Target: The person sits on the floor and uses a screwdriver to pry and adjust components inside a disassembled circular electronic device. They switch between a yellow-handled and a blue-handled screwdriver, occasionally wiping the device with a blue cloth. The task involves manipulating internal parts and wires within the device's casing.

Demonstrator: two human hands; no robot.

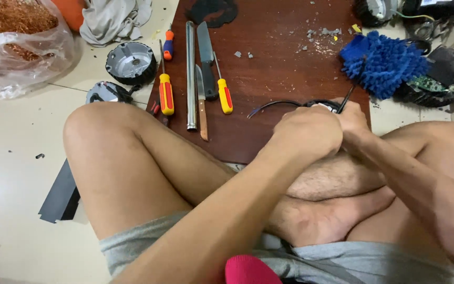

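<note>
Copper wire scrap point(11, 18) fills a clear plastic bag at far left on the tiled floor point(11, 179). Beside it sits a round grey motor housing point(131, 62). On the dark wooden board point(279, 63), screwdrivers point(165, 92), a steel tube point(191, 73) and knives point(206, 58) lie side by side, handles toward the person, within easy reach. Left hand point(306, 134) and right hand point(354, 118) are pressed together, both clenched around a small black part trailing a black cable point(274, 105), braced at the board's near edge. A blue mop head point(382, 63) lies farther right, among dismantled casings.
</note>
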